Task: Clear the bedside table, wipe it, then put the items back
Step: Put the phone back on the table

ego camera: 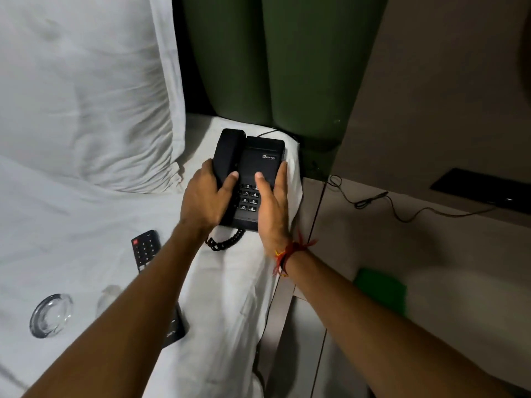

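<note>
A black corded telephone (258, 159) rests on the white bed sheet near the bed's right edge. My left hand (204, 199) grips its left side over the handset, thumb on top. My right hand (273, 205) holds its right side, thumb on the keypad. The coiled cord (225, 241) hangs out at the phone's near end. The bedside table (402, 239) is to the right of the bed, with a thin black cable (373, 201) lying across it and a green cloth (382, 291) near its front.
On the bed (71, 231) lie a black remote (145, 249), a glass ashtray (51, 314), a clear glass (107, 300) and a dark card or booklet (176, 326) partly under my left forearm. A white pillow (86, 96) leans at the back left. A green padded headboard (273, 67) stands behind.
</note>
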